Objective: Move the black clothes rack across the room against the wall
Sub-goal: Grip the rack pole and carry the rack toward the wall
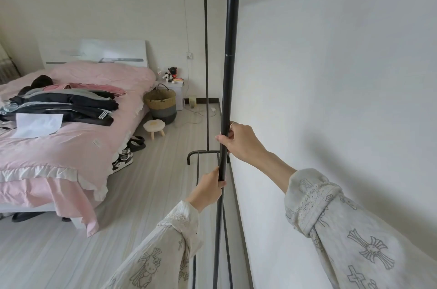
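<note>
The black clothes rack (230, 52) stands upright close along the white wall (331, 75) on my right. Its near vertical pole runs from the top of the view down to the floor. Its far pole (206, 64) and curved foot (201, 152) show further back. My right hand (241, 142) grips the near pole at mid height, a ring on one finger. My left hand (209, 188) grips the same pole just below. No clothes hang on the rack.
A bed with pink bedding (71, 142) and a pile of dark clothes (63, 104) fills the left. Shoes (125, 158), a small stool (154, 126), a woven basket (162, 105) and a white nightstand (176, 90) lie beyond. A cable (196, 113) trails on the floor.
</note>
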Tool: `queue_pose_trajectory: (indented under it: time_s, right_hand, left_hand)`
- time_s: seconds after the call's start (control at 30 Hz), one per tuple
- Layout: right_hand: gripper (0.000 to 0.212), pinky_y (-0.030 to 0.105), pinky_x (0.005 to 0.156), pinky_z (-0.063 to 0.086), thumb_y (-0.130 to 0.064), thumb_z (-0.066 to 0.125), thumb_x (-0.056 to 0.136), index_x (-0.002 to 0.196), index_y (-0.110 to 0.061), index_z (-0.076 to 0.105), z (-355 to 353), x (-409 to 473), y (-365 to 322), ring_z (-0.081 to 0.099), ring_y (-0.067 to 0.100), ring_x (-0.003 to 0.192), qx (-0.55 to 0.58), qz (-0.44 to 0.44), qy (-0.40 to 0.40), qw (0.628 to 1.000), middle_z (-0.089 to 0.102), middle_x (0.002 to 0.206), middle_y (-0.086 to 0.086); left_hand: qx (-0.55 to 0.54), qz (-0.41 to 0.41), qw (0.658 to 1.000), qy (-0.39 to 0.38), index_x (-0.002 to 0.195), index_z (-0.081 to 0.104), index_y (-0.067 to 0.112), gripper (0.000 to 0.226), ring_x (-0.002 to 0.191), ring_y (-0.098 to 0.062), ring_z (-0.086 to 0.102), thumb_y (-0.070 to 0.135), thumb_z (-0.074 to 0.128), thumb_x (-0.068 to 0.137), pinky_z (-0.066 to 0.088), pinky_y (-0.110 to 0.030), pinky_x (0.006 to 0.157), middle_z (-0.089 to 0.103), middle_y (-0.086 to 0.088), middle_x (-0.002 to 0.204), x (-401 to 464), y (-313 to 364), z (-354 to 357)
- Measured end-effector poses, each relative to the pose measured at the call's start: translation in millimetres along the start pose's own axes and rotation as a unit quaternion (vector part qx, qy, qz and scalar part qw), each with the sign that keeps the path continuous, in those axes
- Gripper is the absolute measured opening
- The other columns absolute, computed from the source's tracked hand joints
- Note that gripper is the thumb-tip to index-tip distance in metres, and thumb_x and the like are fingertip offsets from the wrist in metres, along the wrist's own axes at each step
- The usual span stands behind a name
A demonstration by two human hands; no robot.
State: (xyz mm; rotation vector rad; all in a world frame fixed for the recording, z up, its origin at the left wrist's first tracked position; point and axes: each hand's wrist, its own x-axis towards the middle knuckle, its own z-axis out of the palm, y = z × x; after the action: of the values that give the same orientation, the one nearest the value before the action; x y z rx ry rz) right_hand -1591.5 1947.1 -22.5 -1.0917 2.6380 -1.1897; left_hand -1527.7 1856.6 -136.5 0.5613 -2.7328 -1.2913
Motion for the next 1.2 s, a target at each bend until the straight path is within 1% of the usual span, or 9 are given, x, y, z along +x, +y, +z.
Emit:
queue_pose_trajectory:
  time_s: [0.17, 0.3, 0.47, 0.53, 0.63, 0.7, 0.83, 1.07, 1.2]
  right_hand:
    - [0.031, 0.039, 0.068, 0.053, -0.032, 0.06, 0.087, 0.065, -0.02, 0.042, 2, 80, 25, 0.064, 0.032, 0.072, 0.001, -0.01, -0.011, 1.0, 0.06, 0.073, 0.01]
    - [0.023, 0.034, 0.065, 0.051, -0.031, 0.061, 0.087, 0.078, -0.014, 0.049, 10, 146, 44, 0.06, 0.026, 0.066, 0.013, -0.018, -0.012, 1.0, 0.062, 0.077, 0.008]
    - [0.035, 0.03, 0.058, 0.044, -0.03, 0.061, 0.087, 0.061, -0.024, 0.038, 23, 232, 63, 0.058, 0.026, 0.065, -0.007, -0.016, 0.009, 1.0, 0.054, 0.063, 0.001]
    - [0.036, 0.029, 0.059, 0.044, -0.03, 0.061, 0.087, 0.06, -0.027, 0.036, 29, 263, 68, 0.057, 0.024, 0.065, -0.004, -0.013, 0.014, 1.0, 0.052, 0.063, -0.003]
    - [0.029, 0.02, 0.051, 0.038, -0.03, 0.061, 0.087, 0.065, -0.023, 0.044, 39, 316, 77, 0.055, 0.017, 0.062, -0.006, -0.004, 0.016, 1.0, 0.053, 0.064, -0.005]
    - [0.022, 0.025, 0.054, 0.046, -0.03, 0.061, 0.087, 0.077, -0.012, 0.053, 42, 348, 83, 0.06, 0.022, 0.066, -0.001, 0.004, 0.021, 1.0, 0.061, 0.07, 0.004]
    - [0.03, 0.043, 0.075, 0.056, -0.031, 0.061, 0.086, 0.09, -0.001, 0.059, 47, 401, 96, 0.065, 0.032, 0.078, 0.001, 0.015, 0.026, 1.0, 0.069, 0.087, 0.018]
    - [0.032, 0.045, 0.077, 0.056, -0.031, 0.061, 0.086, 0.092, 0.0, 0.059, 53, 484, 118, 0.066, 0.034, 0.08, -0.001, 0.032, 0.027, 0.999, 0.069, 0.089, 0.019]
    - [0.035, 0.05, 0.083, 0.054, -0.031, 0.061, 0.087, 0.096, 0.003, 0.059, 50, 525, 128, 0.065, 0.036, 0.085, 0.011, 0.035, -0.002, 0.999, 0.068, 0.095, 0.021]
  left_hand:
    - [0.012, -0.016, 1.0, 0.005, 0.117, 0.044, 0.003, 0.025, 0.1, -0.034, 0.058, 0.013, 0.043, 0.094, 0.046, -0.04, 0.088, 0.06, -0.021, 0.112, 79, 3, -15]
    - [0.011, -0.018, 1.0, 0.008, 0.119, 0.043, 0.003, 0.027, 0.1, -0.034, 0.058, 0.012, 0.043, 0.094, 0.046, -0.039, 0.087, 0.06, -0.022, 0.112, 144, -2, -27]
    - [0.002, -0.018, 1.0, 0.011, 0.12, 0.043, 0.004, 0.028, 0.1, -0.035, 0.058, 0.014, 0.042, 0.094, 0.047, -0.04, 0.087, 0.059, -0.021, 0.113, 230, -13, -49]
    - [-0.007, -0.019, 1.0, 0.01, 0.119, 0.044, 0.005, 0.028, 0.098, -0.034, 0.059, 0.014, 0.043, 0.093, 0.048, -0.041, 0.086, 0.059, -0.021, 0.112, 260, -18, -58]
    - [-0.018, -0.018, 1.0, 0.004, 0.123, 0.043, 0.008, 0.031, 0.1, -0.031, 0.059, 0.016, 0.045, 0.093, 0.047, -0.037, 0.084, 0.059, -0.017, 0.115, 313, -28, -75]
    - [-0.017, -0.016, 1.0, -0.001, 0.126, 0.041, 0.009, 0.035, 0.101, -0.031, 0.059, 0.017, 0.046, 0.093, 0.047, -0.034, 0.082, 0.059, -0.016, 0.116, 346, -32, -85]
    - [-0.027, -0.007, 1.0, -0.006, 0.127, 0.04, 0.01, 0.034, 0.094, -0.025, 0.058, 0.016, 0.044, 0.094, 0.044, -0.03, 0.076, 0.059, -0.014, 0.118, 399, -34, -98]
    - [-0.028, 0.0, 1.0, -0.002, 0.121, 0.043, 0.008, 0.028, 0.088, -0.021, 0.054, 0.014, 0.043, 0.094, 0.042, -0.029, 0.074, 0.06, -0.015, 0.117, 484, -40, -114]
    - [-0.034, -0.014, 0.999, 0.016, 0.118, 0.044, 0.007, 0.025, 0.097, -0.029, 0.059, 0.014, 0.042, 0.094, 0.044, -0.031, 0.074, 0.06, -0.016, 0.115, 521, -39, -119]
